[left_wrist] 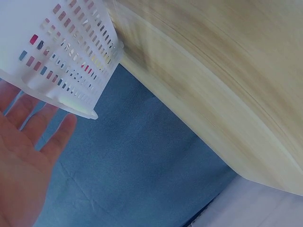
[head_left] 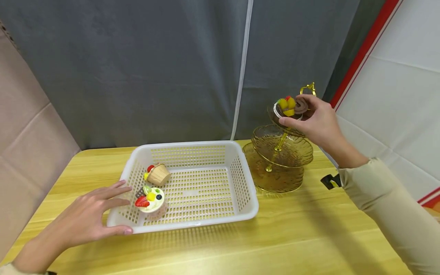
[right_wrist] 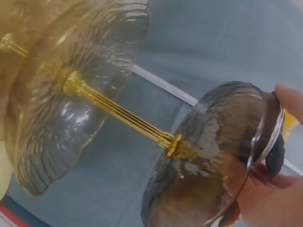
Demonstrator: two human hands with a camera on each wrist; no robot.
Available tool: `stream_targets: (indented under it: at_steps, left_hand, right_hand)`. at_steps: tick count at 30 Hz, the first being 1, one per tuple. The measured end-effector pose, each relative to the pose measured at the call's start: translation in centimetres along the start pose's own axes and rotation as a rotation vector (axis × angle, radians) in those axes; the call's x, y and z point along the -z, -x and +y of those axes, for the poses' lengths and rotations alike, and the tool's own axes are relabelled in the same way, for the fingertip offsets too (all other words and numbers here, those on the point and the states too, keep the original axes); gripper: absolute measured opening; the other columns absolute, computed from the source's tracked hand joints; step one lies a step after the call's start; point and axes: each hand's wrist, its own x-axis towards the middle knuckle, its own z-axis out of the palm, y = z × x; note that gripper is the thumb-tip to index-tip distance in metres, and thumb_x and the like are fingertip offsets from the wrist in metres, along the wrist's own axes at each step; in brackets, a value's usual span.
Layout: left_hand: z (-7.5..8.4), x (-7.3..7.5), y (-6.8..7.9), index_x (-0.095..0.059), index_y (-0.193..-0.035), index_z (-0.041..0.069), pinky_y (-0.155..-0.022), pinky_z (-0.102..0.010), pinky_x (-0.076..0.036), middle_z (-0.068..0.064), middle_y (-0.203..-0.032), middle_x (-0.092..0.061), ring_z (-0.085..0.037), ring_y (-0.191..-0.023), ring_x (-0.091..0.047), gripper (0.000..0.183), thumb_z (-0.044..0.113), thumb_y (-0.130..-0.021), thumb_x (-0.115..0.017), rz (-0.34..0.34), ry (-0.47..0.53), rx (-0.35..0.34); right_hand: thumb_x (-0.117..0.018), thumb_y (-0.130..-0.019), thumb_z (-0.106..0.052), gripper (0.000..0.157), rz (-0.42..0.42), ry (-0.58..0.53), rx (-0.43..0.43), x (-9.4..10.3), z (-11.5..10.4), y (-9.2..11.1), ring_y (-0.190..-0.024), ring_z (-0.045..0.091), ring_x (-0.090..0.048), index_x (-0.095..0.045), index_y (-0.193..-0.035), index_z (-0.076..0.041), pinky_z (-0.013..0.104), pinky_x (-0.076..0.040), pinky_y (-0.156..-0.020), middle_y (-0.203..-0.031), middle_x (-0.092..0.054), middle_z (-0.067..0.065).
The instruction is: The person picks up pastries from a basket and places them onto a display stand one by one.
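My right hand (head_left: 321,120) pinches a chocolate cake topped with yellow fruit (head_left: 288,106), thumb at its near side and fingers behind. The cake is at the small top tier of a gold three-tier cake stand (head_left: 283,154). In the right wrist view, the cake's dark side (right_wrist: 271,116) shows at the rim of the smoky top bowl (right_wrist: 208,137). A brown chocolate swirl (head_left: 301,105) sits beside the yellow fruit. My left hand (head_left: 91,214) spreads its fingers at the left end of a white plastic basket (head_left: 196,225), the thumb along the near rim.
Inside the basket lie a tipped cupcake (head_left: 159,175) with a tan base and a cream dessert cup (head_left: 152,204) with strawberry and blueberry. A small black object (head_left: 330,181) shows near the right sleeve. Behind the wooden table (head_left: 275,229) hangs a grey curtain (head_left: 154,76).
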Motion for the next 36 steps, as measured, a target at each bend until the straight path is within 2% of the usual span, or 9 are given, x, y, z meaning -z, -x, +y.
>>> stream_targets:
  at_steps: [4,9,13,17,21,25,32,36]
  left_hand:
    - [-0.1,0.0,0.0,-0.078,-0.099,0.018,-0.080,-0.054,-0.050,-0.004,-0.130,-0.065,-0.025,-0.125,-0.057,0.066,0.071,-0.061,-0.079,-0.001,-0.002,-0.002]
    - [-0.1,0.0,0.1,-0.077,-0.098,0.017,-0.078,-0.054,-0.052,-0.004,-0.128,-0.065,-0.028,-0.122,-0.059,0.065,0.071,-0.061,-0.080,0.001,-0.008,-0.002]
    - [-0.2,0.0,0.1,-0.078,-0.098,0.017,-0.075,-0.054,-0.053,-0.005,-0.128,-0.065,-0.032,-0.116,-0.061,0.066,0.071,-0.061,-0.080,0.000,-0.011,-0.001]
    - [-0.1,0.0,0.1,-0.078,-0.098,0.017,-0.075,-0.055,-0.053,-0.006,-0.129,-0.065,-0.034,-0.115,-0.061,0.066,0.072,-0.061,-0.079,-0.008,-0.013,0.003]
    - [-0.1,0.0,0.2,-0.078,-0.098,0.018,-0.075,-0.055,-0.053,-0.006,-0.130,-0.065,-0.033,-0.117,-0.060,0.066,0.072,-0.061,-0.079,-0.017,-0.015,0.010]
    - [-0.1,-0.1,0.1,-0.078,-0.099,0.018,-0.075,-0.055,-0.053,-0.006,-0.130,-0.065,-0.033,-0.118,-0.060,0.066,0.072,-0.062,-0.079,-0.020,-0.013,0.014]
    - [-0.1,0.1,-0.2,-0.077,-0.098,0.017,-0.076,-0.054,-0.053,-0.006,-0.128,-0.066,-0.034,-0.118,-0.060,0.066,0.072,-0.062,-0.079,-0.014,-0.020,0.004]
    - [-0.1,0.0,-0.3,-0.077,-0.097,0.016,-0.078,-0.053,-0.053,-0.006,-0.127,-0.066,-0.034,-0.118,-0.060,0.066,0.072,-0.062,-0.079,-0.009,-0.021,-0.003]
  right_hand:
    - [-0.082,-0.080,-0.043,0.080,-0.002,0.034,-0.004,-0.2,0.2,0.2,-0.090,0.017,-0.057,-0.048,-0.144,-0.008,0.019,-0.044,-0.071,-0.116,-0.061,0.011]
    - [-0.079,-0.079,-0.052,0.091,0.003,0.132,0.015,-0.4,-0.2,0.3,-0.094,0.027,-0.060,-0.040,-0.149,-0.009,0.035,-0.044,-0.075,-0.114,-0.063,0.016]
    - [-0.081,-0.079,-0.049,0.086,0.051,0.158,0.045,-1.0,-0.4,0.6,-0.098,0.031,-0.061,-0.046,-0.143,-0.005,0.044,-0.043,-0.080,-0.115,-0.063,0.018]
    - [-0.082,-0.078,-0.044,0.081,0.116,0.174,0.075,-1.5,-0.5,0.8,-0.101,0.034,-0.058,-0.049,-0.139,-0.001,0.047,-0.041,-0.085,-0.116,-0.060,0.019]
    - [-0.082,-0.079,-0.039,0.077,0.143,0.174,0.107,-1.5,-0.7,1.0,-0.101,0.035,-0.056,-0.050,-0.139,-0.001,0.047,-0.040,-0.086,-0.116,-0.061,0.020]
    - [-0.079,-0.083,-0.034,0.073,0.129,0.185,0.121,-1.2,-0.9,1.4,-0.101,0.038,-0.062,-0.049,-0.140,-0.001,0.050,-0.041,-0.090,-0.122,-0.059,0.022]
    - [-0.076,-0.084,-0.038,0.081,0.071,0.336,0.102,-0.9,-1.8,2.5,-0.119,0.048,-0.044,-0.040,-0.147,-0.001,0.064,-0.035,-0.093,-0.136,-0.046,0.030]
    - [-0.076,-0.084,-0.037,0.083,0.079,0.356,0.109,-0.6,-2.5,3.0,-0.119,0.049,-0.045,-0.037,-0.149,-0.002,0.066,-0.037,-0.091,-0.138,-0.043,0.032]
